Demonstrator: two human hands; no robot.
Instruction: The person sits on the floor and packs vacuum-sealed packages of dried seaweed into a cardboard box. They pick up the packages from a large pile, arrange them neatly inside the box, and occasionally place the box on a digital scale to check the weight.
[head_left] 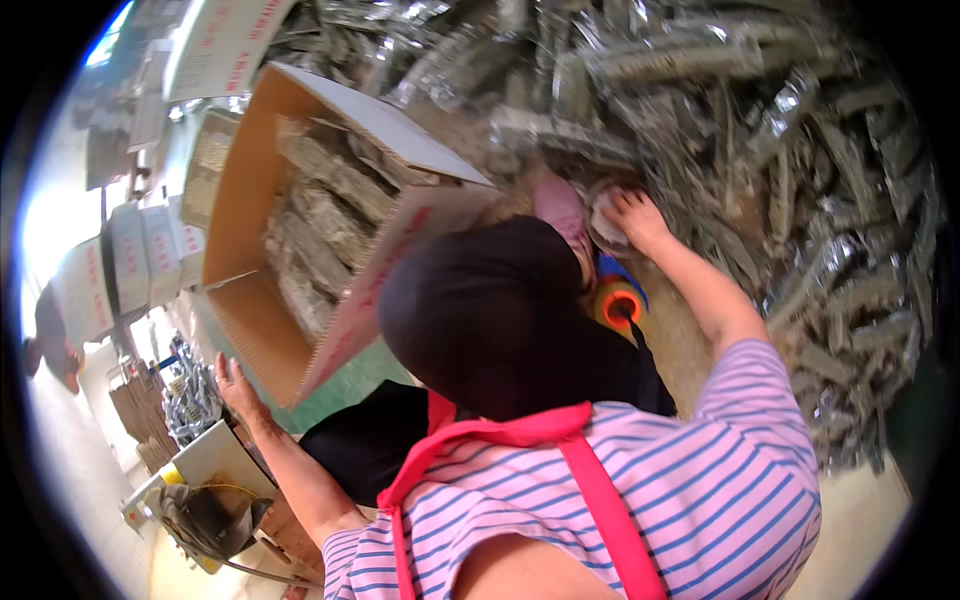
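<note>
My left hand (pixel 238 388) is open beside the lower corner of a cardboard box (pixel 245 240), fingers stretched out and apart. The box lies tilted with its mouth toward the left. Inside it sit several long, rough grey-brown bundles (pixel 335 195) that look wrapped in clear film. Out to the right, my right hand (pixel 638 220) curls its fingers over a pale, roundish thing (pixel 604 212) on the floor, too small to name. Just below that hand is a blue and orange tape dispenser (pixel 618 300). A pink shoe (pixel 558 208) shows beside the pale thing.
Heaps of film-wrapped grey-brown bundles (pixel 700 65) spread across the top and right. More printed cartons (pixel 225 45) stand at the upper left and left. At the lower left are metal parts (pixel 190 395) and a machine with a cable (pixel 205 510). My black-clad knees (pixel 480 310) block the middle.
</note>
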